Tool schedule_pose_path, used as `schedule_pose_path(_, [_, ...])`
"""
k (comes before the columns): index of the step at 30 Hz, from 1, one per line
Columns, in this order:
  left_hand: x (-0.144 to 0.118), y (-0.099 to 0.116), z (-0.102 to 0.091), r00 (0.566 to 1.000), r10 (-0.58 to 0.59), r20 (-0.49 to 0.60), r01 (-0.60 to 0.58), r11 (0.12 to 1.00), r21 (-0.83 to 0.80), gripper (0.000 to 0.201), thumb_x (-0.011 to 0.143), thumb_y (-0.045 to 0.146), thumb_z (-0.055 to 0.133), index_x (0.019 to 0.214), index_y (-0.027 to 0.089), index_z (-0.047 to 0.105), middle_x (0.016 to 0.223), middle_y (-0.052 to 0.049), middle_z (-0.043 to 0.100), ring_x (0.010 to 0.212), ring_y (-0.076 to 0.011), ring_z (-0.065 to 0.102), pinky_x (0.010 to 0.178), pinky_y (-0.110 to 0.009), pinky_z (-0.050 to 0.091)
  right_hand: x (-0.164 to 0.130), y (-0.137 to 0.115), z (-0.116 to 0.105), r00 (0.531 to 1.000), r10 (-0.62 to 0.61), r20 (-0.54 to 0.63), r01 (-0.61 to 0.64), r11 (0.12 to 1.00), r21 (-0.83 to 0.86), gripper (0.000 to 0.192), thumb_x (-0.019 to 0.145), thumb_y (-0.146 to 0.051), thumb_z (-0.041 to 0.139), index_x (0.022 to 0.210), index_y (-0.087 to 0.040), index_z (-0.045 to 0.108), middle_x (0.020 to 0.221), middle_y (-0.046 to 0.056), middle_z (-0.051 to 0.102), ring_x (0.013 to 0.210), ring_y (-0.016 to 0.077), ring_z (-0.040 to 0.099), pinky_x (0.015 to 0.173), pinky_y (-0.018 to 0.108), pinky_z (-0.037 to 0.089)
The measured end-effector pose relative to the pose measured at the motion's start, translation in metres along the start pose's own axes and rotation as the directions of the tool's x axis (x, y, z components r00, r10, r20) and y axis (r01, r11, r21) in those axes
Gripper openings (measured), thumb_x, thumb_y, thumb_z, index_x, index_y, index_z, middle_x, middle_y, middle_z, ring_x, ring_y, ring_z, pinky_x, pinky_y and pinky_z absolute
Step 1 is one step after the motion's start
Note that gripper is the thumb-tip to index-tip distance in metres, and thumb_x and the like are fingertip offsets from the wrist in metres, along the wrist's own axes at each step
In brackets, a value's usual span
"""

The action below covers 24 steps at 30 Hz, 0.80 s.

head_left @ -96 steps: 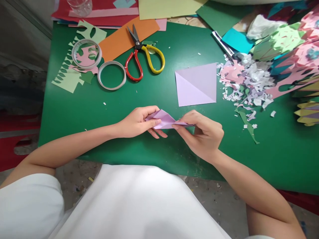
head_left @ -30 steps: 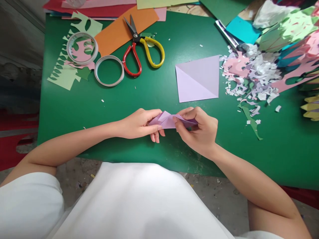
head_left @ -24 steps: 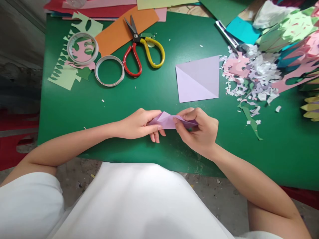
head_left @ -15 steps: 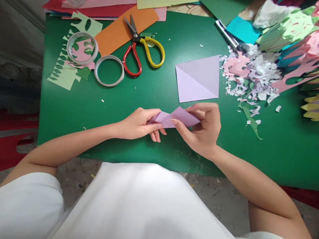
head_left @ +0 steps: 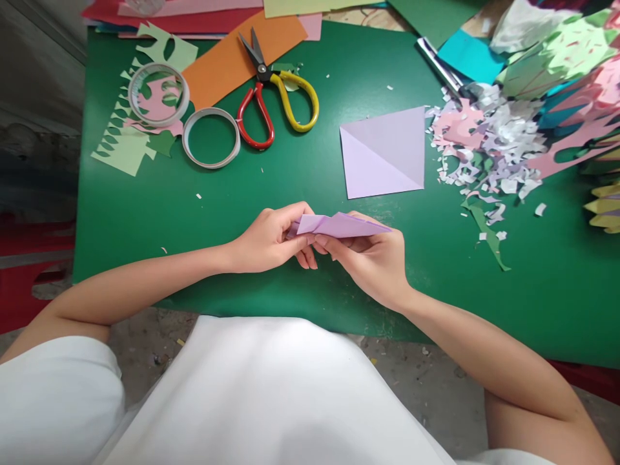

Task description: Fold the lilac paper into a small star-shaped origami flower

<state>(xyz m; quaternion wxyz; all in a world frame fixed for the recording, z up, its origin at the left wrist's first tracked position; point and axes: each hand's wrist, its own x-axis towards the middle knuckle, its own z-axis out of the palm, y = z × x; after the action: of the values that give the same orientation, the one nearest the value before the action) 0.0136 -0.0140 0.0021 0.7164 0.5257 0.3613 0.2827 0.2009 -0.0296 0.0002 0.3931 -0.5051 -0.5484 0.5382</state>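
Observation:
A folded piece of lilac paper is held between both hands, just above the green table near its front edge. My left hand pinches its left end between thumb and fingers. On the other side, my right hand grips the lower edge, its thumb in front and its fingers mostly hidden behind the paper. The two thumbs nearly meet at the bottom edge. Beyond the hands lies a lilac paper square with a diagonal line across it, one half darker than the other.
Scissors with red and yellow handles lie partly on an orange paper strip. Two tape rolls sit left of them. Paper scraps, a silver-coloured cutter-like tool and paper flowers crowd the right of the green table.
My right hand has moved left and lower, closer to my left hand. The folded lilac paper has tipped, so it shows narrower. My left hand stays nearly in place.

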Motion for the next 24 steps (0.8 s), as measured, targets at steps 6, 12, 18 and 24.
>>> schedule_pose_path(6, [-0.001,-0.001,0.001,0.998,0.039,-0.047,-0.037,0.998,0.058,0.029,0.094,0.041,0.063,0.089,0.016,0.048,0.081,-0.003,0.072,0.065,-0.0135,0.075,0.058,-0.019,0.063,0.004,-0.002,-0.002,0.999,0.038,-0.026,-0.037,0.998,0.057,0.017,0.078,-0.030,0.076,0.071,-0.019,0.066,0.066,-0.002,0.062,0.052,0.0092,0.054,0.044,0.023,0.046])
schedule_pose_path(12, [-0.001,0.000,0.001,0.994,-0.011,-0.112,0.018,0.998,0.068,0.020,0.093,0.028,0.064,0.089,0.016,0.048,0.079,-0.004,0.073,0.065,-0.0149,0.075,0.057,-0.019,0.063,0.006,0.011,-0.005,0.990,0.043,-0.133,-0.019,0.984,0.175,0.025,0.082,-0.041,0.076,0.074,-0.020,0.066,0.063,-0.003,0.058,0.048,0.0077,0.049,0.043,0.023,0.044])
schedule_pose_path(18, [-0.001,0.002,0.001,0.994,-0.021,-0.106,0.025,0.999,0.040,0.022,0.091,0.026,0.066,0.087,0.016,0.047,0.077,-0.004,0.073,0.064,-0.0155,0.075,0.057,-0.020,0.063,0.006,0.012,-0.009,0.996,0.021,-0.090,0.001,0.970,0.242,0.033,0.087,-0.045,0.070,0.069,-0.019,0.062,0.064,-0.002,0.058,0.050,0.0085,0.053,0.043,0.023,0.042])
schedule_pose_path(24, [-0.001,0.002,-0.003,0.997,-0.029,-0.072,0.031,0.999,0.039,0.022,0.092,0.027,0.064,0.087,0.017,0.046,0.076,-0.004,0.073,0.066,-0.0160,0.076,0.059,-0.021,0.063,0.007,0.011,-0.010,0.998,0.022,-0.065,-0.007,0.976,0.218,0.036,0.087,-0.048,0.069,0.069,-0.019,0.058,0.064,-0.003,0.056,0.050,0.0084,0.052,0.044,0.023,0.043])
